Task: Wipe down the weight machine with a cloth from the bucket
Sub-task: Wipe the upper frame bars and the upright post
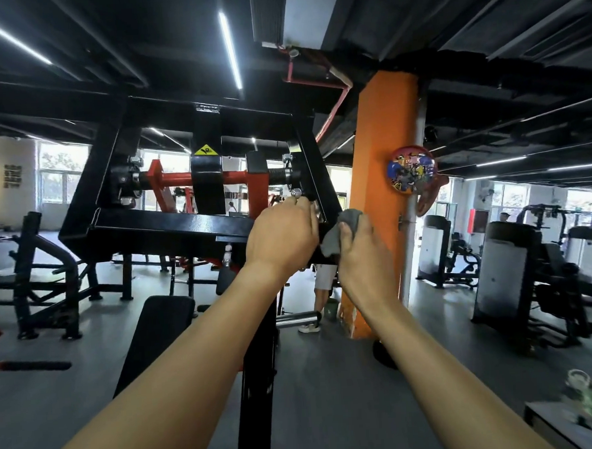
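Observation:
The weight machine's black top frame [171,227] fills the middle of the view, with a red axle [179,179] and a yellow warning sticker [205,150] inside it. My left hand [281,238] grips the frame's lower right corner, fingers curled over the edge. My right hand [361,251] presses a grey cloth [348,226] against the outer right side of that same corner. The machine's black padded seat [159,331] lies below my left forearm. No bucket is in view.
An orange pillar [381,171] stands just right of the frame, bearing a colourful round ornament [411,170]. A person's legs [320,291] show behind the machine. Other gym machines [509,271] stand to the right, a black rack [46,271] to the left.

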Available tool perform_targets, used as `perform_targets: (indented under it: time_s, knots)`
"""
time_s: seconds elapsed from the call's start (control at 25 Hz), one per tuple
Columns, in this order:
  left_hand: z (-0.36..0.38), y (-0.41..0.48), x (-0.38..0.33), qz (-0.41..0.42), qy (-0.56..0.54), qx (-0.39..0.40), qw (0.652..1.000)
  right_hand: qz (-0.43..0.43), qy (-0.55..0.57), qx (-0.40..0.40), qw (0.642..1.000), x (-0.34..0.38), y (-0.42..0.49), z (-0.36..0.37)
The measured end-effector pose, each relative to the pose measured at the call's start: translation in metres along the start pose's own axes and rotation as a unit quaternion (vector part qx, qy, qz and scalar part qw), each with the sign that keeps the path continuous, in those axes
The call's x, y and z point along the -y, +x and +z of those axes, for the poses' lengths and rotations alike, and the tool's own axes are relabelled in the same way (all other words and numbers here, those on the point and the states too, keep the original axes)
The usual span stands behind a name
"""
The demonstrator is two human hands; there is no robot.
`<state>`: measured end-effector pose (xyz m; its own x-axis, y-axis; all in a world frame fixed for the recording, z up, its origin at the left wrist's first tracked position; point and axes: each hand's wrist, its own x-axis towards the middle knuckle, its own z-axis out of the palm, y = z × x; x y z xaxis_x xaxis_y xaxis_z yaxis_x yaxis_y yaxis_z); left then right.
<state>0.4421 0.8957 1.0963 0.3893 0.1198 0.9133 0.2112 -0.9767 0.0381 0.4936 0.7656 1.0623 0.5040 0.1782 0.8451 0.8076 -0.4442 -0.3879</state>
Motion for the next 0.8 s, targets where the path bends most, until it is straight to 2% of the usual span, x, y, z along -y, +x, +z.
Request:
perform_targets:
  time_s: [0.04,0.12,0.24,0.36,0.48,0.6,0.68,0.8]
  knots:
    - [0.000,-0.001,0.000,0.010,0.010,0.000,1.000,-0.014,-0.009,-0.012,1.000,-0.003,-0.003,-0.001]
    - [0.001,-0.005,0.001,0.020,0.027,0.007,0.999,-0.018,-0.021,0.015,0.999,-0.007,0.011,0.002]
    - [-0.002,-0.010,0.001,0.016,0.028,0.007,0.999,0.032,0.035,0.067,0.997,-0.006,0.045,0.009]
    - [-0.004,-0.021,0.001,0.039,0.028,-0.004,0.999,0.032,0.047,0.022,0.998,-0.003,0.024,0.017]
    - [-0.005,-0.025,0.008,0.050,0.025,0.004,0.998,-0.059,-0.017,-0.035,0.998,-0.004,-0.012,0.021]
    - [-0.014,-0.026,0.013,0.061,0.001,0.071,0.996,-0.178,-0.079,0.018,0.981,0.009,0.005,0.016]
    - [-0.022,-0.026,0.018,0.029,-0.014,0.086,0.996,-0.212,-0.079,0.081,0.971,0.024,0.017,0.008]
    - [-0.029,-0.033,0.039,-0.083,0.031,-0.004,0.996,-0.194,-0.061,0.106,0.973,0.030,0.025,-0.004]
